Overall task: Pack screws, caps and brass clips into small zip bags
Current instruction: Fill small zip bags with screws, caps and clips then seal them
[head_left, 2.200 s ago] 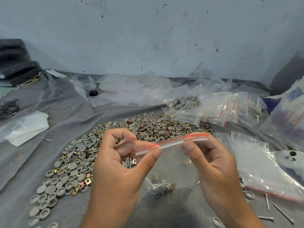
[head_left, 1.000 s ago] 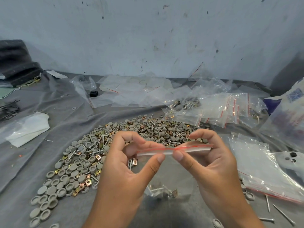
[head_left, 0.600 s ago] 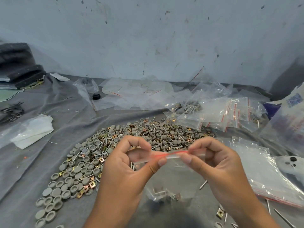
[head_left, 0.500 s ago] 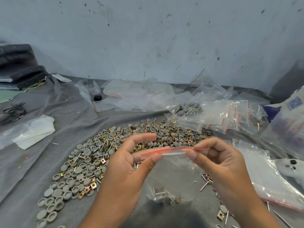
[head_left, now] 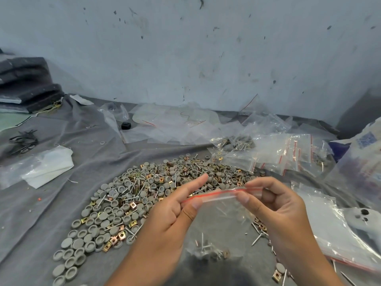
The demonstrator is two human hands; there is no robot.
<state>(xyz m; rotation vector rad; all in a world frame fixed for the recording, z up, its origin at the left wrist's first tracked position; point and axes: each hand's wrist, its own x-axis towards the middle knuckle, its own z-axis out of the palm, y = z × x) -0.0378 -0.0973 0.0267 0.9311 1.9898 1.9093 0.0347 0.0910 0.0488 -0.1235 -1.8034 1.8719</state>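
A small clear zip bag (head_left: 221, 221) with a red strip along its top hangs between both hands over the grey cloth. Screws, grey caps and a brass clip lie at its bottom. My left hand (head_left: 171, 215) pinches the left end of the zip strip between thumb and fingers, index finger stretched out. My right hand (head_left: 274, 205) pinches the right end of the strip. Behind and left of the hands spreads a big heap of grey caps, screws and brass clips (head_left: 144, 195).
Filled zip bags (head_left: 274, 155) lie at the back right and empty clear bags (head_left: 177, 124) at the back. A flat stack of bags (head_left: 338, 230) lies at the right. Loose screws and clips (head_left: 259, 230) are scattered under my right hand. A white bag (head_left: 45, 168) lies at left.
My hands have kept hold of the bag's zip strip and moved a little lower and right. My left index finger has straightened out. The view has tilted down slightly.
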